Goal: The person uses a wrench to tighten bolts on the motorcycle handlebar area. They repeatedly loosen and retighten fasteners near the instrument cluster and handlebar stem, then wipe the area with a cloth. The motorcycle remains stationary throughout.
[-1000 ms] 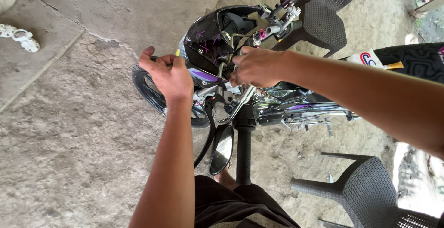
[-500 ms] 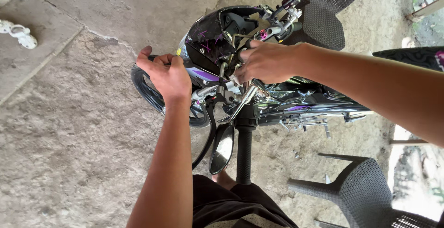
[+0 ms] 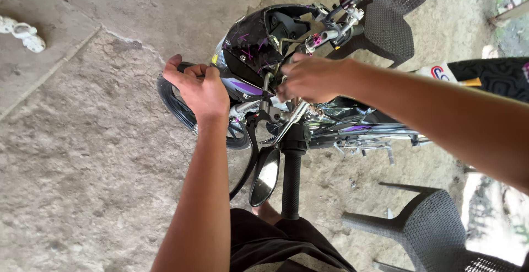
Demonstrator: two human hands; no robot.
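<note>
Black headlight cowl [image 3: 259,46] sits between the hands: left hand [image 3: 201,90] fingers curled on its edge, right hand [image 3: 311,78] closed on the handlebar centre.

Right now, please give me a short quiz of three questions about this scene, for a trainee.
1. True or false: the left hand rests on the front cowl of the motorcycle.
2. What hangs beside the near handlebar grip? A) a helmet B) a mirror C) a bag
3. Fill in: dark woven plastic ____ stand at the top and at the lower right.

Key:
1. True.
2. B, the mirror.
3. Chairs; one chair is beyond the right hand.
</note>
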